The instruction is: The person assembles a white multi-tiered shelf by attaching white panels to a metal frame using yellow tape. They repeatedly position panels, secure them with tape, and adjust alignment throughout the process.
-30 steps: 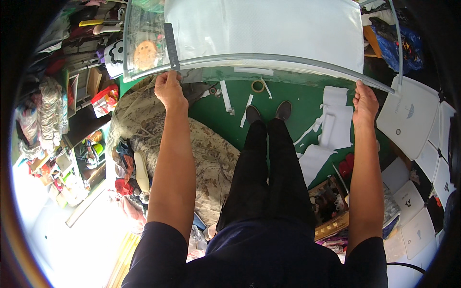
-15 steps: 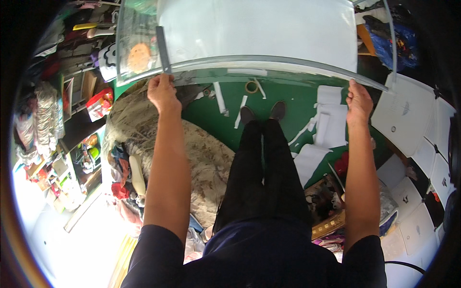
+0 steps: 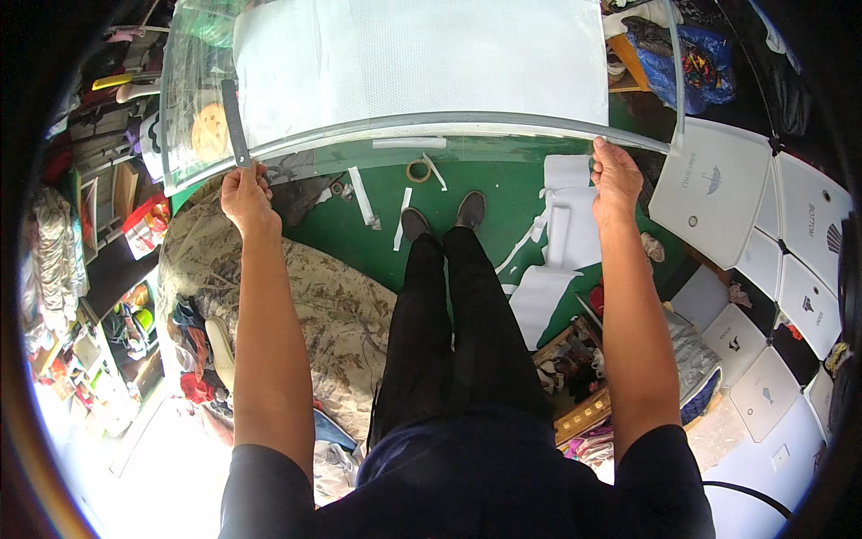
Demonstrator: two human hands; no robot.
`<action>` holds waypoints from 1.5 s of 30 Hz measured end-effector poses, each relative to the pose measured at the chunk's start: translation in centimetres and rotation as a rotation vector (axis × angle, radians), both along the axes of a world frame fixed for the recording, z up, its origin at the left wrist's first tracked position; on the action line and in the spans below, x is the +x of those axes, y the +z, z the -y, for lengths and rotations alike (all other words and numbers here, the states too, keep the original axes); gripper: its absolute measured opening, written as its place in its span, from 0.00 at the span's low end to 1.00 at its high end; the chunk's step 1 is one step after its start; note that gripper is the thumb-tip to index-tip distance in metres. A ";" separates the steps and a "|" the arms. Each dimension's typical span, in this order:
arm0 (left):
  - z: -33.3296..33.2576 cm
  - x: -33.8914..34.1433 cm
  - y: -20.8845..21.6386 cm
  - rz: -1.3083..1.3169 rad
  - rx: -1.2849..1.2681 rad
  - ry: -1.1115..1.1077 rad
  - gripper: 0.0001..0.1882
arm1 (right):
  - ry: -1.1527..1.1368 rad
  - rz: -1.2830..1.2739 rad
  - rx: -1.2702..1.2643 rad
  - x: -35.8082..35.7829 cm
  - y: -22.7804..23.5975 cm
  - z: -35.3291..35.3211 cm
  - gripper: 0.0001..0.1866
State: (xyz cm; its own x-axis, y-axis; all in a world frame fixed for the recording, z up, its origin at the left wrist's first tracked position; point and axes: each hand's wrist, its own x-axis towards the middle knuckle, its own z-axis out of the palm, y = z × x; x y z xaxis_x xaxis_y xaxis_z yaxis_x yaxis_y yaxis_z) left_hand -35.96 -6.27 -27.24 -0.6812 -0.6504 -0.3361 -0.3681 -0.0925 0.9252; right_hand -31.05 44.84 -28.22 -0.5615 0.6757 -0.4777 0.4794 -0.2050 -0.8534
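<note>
A white sheet [image 3: 422,67] lies on a glass-topped table [image 3: 184,108] with a grey front edge. A band of clear plastic film [image 3: 503,151] shows just below that edge, between my hands. My left hand [image 3: 247,199] is closed in a pinch at the film's left end, its fingertips against the lower end of a dark ruler [image 3: 234,121]. My right hand [image 3: 616,180] pinches at the film's right end, close to the table's front right corner. The exact grip of both is partly hidden by the fingers.
White scraps [image 3: 570,234] and a tape roll [image 3: 418,171] lie on the green floor around my feet. A camouflage cloth [image 3: 314,310] covers something at left. White panels [image 3: 714,180] stand at right. A box of odds and ends [image 3: 575,368] sits by my right leg.
The whole view has shifted, so the table and both hands appear farther left. My hands stay closed at the table's front edge, and the ruler's lower end sits slightly nearer me.
</note>
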 end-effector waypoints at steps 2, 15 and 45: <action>-0.3 0.0 0.2 0.003 -0.013 -0.004 0.10 | 0.011 -0.005 0.004 0.0 -0.1 -0.1 0.12; 0.5 -0.1 -0.2 0.007 0.000 0.014 0.08 | -0.014 0.023 0.004 -0.3 -0.3 0.2 0.10; -0.1 -0.1 -0.1 0.023 0.026 0.028 0.14 | 0.000 0.027 -0.037 -0.2 0.0 0.0 0.10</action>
State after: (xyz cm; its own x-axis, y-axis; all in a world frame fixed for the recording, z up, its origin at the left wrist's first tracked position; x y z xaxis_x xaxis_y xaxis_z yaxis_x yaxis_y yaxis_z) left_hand -36.10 -6.14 -27.31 -0.6546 -0.6602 -0.3683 -0.3859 -0.1271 0.9137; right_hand -31.23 44.84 -28.26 -0.5480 0.6575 -0.5170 0.5016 -0.2363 -0.8322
